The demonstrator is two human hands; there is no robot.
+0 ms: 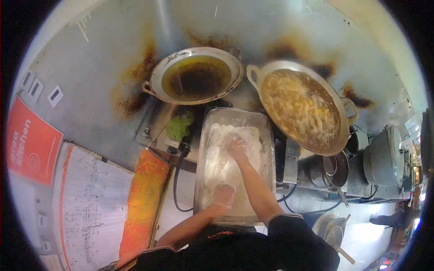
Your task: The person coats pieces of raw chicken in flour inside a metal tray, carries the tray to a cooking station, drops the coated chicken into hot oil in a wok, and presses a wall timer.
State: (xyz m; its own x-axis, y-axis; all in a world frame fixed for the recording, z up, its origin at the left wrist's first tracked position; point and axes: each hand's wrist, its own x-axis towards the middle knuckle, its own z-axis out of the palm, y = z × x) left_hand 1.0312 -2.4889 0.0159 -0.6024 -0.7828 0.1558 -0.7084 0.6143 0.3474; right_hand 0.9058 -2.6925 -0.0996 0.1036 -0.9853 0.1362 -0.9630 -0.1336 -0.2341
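Note:
A rectangular metal tray (271,158) holds white flour (217,158), heaped mostly toward its far end. My left hand (224,195) is low in the near half of the tray, at the flour; its fingers are blurred and whitish. Farther up, my right hand (236,145) reaches into the heaped flour, its fingers smeared and partly hidden. Whether either hand holds anything cannot be made out.
Behind the tray stand a wok of dark oil (196,77) and, at right, a wok of bubbling oil with frying food (300,106). Green leaves (179,127) lie left of the tray. Pots (384,156) stand at right; a handwritten sheet (92,203) is at left.

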